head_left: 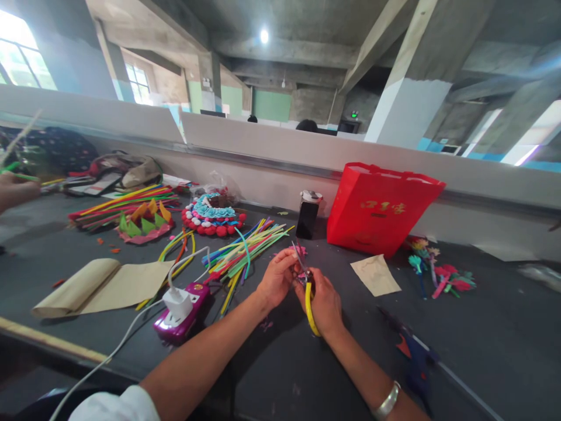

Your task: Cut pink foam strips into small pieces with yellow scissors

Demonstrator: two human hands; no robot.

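Observation:
My right hand is closed round a pair of scissors with yellow handles, their blades pointing up and away from me. Close against the blades, my left hand pinches a small pink piece, mostly covered by the fingers. What the piece is made of cannot be told. More pink scraps lie on the dark table below my hands. Just left of them spreads a bundle of coloured pipe cleaners.
A purple power socket with a white plug stands left of my forearm. Brown paper lies behind it. A red bag and a phone stand at the back. A glue gun rests at right. Another person's hand shows far left.

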